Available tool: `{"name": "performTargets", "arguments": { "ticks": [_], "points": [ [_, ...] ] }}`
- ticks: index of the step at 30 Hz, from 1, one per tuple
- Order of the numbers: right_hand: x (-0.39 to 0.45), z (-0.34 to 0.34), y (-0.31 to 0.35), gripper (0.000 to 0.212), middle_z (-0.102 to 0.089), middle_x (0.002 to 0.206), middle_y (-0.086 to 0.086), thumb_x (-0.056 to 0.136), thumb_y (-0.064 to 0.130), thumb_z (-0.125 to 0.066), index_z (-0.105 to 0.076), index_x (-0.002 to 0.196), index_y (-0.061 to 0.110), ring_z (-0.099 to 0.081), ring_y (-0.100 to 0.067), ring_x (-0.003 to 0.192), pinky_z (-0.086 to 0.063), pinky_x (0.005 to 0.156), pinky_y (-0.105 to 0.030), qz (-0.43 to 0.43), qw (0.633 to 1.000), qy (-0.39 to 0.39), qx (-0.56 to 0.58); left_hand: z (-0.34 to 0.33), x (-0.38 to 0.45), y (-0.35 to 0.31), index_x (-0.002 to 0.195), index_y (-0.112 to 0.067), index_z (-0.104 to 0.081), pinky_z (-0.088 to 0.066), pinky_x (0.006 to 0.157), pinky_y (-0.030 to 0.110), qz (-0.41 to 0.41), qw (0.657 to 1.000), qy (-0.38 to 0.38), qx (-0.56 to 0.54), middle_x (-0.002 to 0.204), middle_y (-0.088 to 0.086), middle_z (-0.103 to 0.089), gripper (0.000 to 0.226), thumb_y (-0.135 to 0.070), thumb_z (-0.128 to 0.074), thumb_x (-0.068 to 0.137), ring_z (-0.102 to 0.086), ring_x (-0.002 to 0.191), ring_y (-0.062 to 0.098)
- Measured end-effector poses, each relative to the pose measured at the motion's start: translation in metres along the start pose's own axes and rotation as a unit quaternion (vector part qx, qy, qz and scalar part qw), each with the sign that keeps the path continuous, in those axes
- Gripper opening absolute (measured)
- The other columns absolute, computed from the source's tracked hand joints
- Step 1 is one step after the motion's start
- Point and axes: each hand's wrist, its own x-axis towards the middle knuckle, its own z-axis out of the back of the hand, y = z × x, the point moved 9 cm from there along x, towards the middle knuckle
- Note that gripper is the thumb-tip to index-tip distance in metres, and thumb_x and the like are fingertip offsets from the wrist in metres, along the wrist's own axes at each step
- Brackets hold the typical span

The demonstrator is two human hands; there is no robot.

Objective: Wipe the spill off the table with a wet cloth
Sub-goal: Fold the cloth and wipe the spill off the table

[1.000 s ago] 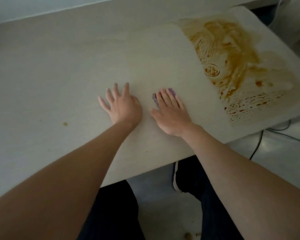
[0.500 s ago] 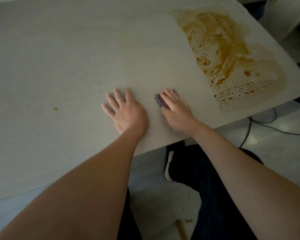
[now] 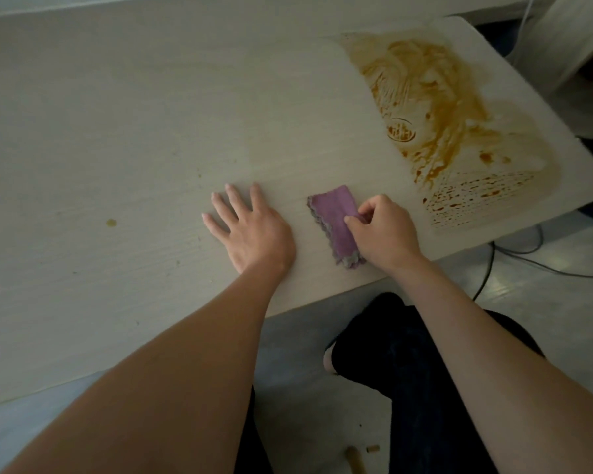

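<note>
My right hand point(image 3: 386, 230) pinches the purple cloth point(image 3: 336, 224) w/ thumb & fingertips at its 3 o'clock edge; left hand point(image 3: 254, 227) lies flat on the table point(image 3: 117, 131). Cloth's prob. light, limp, damp, so bunch it mid-fold. Spill point(image 3: 456, 124) sits at 1 o'clock.

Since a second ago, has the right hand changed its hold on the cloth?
Yes. The right hand, flat over the cloth before, now pinches its right edge, uncovering it; the left hand stays flat.
</note>
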Motion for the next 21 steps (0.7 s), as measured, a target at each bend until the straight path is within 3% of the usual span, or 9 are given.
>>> {"name": "performTargets", "arguments": {
  "ticks": [2, 4, 7, 10, 13, 15, 17, 19, 21],
  "points": [
    [0.002, -0.005, -0.006, 0.024, -0.061, 0.091, 0.013, 0.091, 0.036, -0.075, -0.059, 0.105, 0.025, -0.063, -0.015, 0.089, -0.039, 0.061, -0.02, -0.038, 0.996, 0.034, 0.075, 0.0, 0.0, 0.0, 0.159, -0.029, -0.027, 0.006, 0.124, 0.062, 0.0, 1.0, -0.001, 0.003, 0.171, 0.012, -0.013, 0.059, -0.03, -0.024, 0.1, 0.001, 0.158, 0.037],
    [0.003, -0.007, -0.014, 0.04, -0.066, 0.094, 0.013, 0.089, 0.032, -0.077, -0.065, 0.125, 0.018, -0.064, -0.008, 0.088, -0.043, 0.064, -0.018, -0.088, 0.98, 0.065, 0.168, 0.001, 0.0, 0.0, 0.158, -0.029, -0.028, 0.005, 0.124, 0.062, 0.0, 1.0, -0.002, 0.001, 0.171, 0.012, -0.013, 0.058, -0.029, -0.025, 0.1, 0.001, 0.158, 0.037],
    [0.007, 0.007, -0.018, 0.029, -0.066, 0.083, 0.022, 0.09, 0.024, -0.076, -0.075, 0.118, 0.017, -0.064, 0.002, 0.083, -0.05, 0.066, -0.019, -0.101, 0.967, 0.068, 0.226, 0.001, 0.0, -0.001, 0.158, -0.029, -0.028, 0.005, 0.124, 0.061, 0.0, 1.0, 0.0, -0.001, 0.171, 0.012, -0.014, 0.058, -0.029, -0.024, 0.1, 0.001, 0.158, 0.037],
    [0.015, 0.049, -0.004, 0.016, -0.065, 0.083, 0.021, 0.091, 0.022, -0.068, -0.075, 0.105, 0.025, -0.061, 0.003, 0.078, -0.052, 0.068, -0.023, -0.018, 0.985, -0.024, 0.167, 0.001, 0.0, 0.0, 0.158, -0.029, -0.029, 0.005, 0.124, 0.061, 0.002, 1.0, -0.002, -0.002, 0.171, 0.012, -0.014, 0.057, -0.029, -0.025, 0.101, 0.001, 0.158, 0.037],
    [0.015, 0.074, 0.017, 0.011, -0.063, 0.089, 0.005, 0.095, 0.023, -0.063, -0.07, 0.103, 0.022, -0.057, -0.01, 0.075, -0.04, 0.059, -0.02, 0.104, 0.989, -0.102, 0.035, 0.001, 0.0, -0.001, 0.157, -0.029, -0.03, 0.005, 0.124, 0.061, 0.001, 1.0, -0.004, -0.001, 0.171, 0.012, -0.015, 0.057, -0.029, -0.026, 0.1, 0.0, 0.158, 0.037],
    [0.009, 0.06, 0.024, 0.014, -0.055, 0.1, 0.003, 0.099, 0.024, -0.062, -0.067, 0.111, 0.019, -0.051, -0.006, 0.076, -0.034, 0.061, -0.014, 0.139, 0.986, -0.076, -0.054, 0.001, 0.0, -0.001, 0.157, -0.029, -0.031, 0.004, 0.124, 0.061, 0.001, 1.0, -0.005, 0.0, 0.17, 0.013, -0.015, 0.057, -0.029, -0.025, 0.1, 0.0, 0.158, 0.037],
    [-0.005, 0.03, 0.028, 0.021, -0.051, 0.102, 0.003, 0.099, 0.025, -0.062, -0.064, 0.118, 0.017, -0.051, -0.008, 0.079, -0.037, 0.067, -0.019, 0.155, 0.983, -0.016, -0.094, 0.001, 0.0, 0.0, 0.156, -0.029, -0.033, 0.003, 0.124, 0.061, 0.003, 1.0, -0.007, -0.002, 0.17, 0.013, -0.017, 0.057, -0.029, -0.025, 0.099, -0.001, 0.157, 0.037],
    [-0.022, 0.005, 0.032, 0.025, -0.057, 0.102, 0.001, 0.096, 0.033, -0.064, -0.067, 0.116, 0.018, -0.054, -0.014, 0.084, -0.042, 0.071, -0.029, 0.163, 0.983, 0.03, -0.077, 0.002, 0.0, 0.0, 0.156, -0.029, -0.033, 0.004, 0.124, 0.061, 0.002, 1.0, -0.008, -0.003, 0.17, 0.013, -0.017, 0.057, -0.03, -0.025, 0.099, -0.001, 0.157, 0.037],
    [-0.031, 0.003, 0.03, 0.022, -0.063, 0.095, 0.002, 0.096, 0.037, -0.062, -0.072, 0.104, 0.019, -0.058, -0.016, 0.084, -0.047, 0.071, -0.032, 0.157, 0.987, 0.007, -0.012, 0.002, 0.0, 0.0, 0.156, -0.029, -0.032, 0.005, 0.124, 0.061, 0.0, 1.0, -0.008, -0.005, 0.17, 0.013, -0.017, 0.057, -0.03, -0.025, 0.099, -0.001, 0.157, 0.038]
  ]
}}
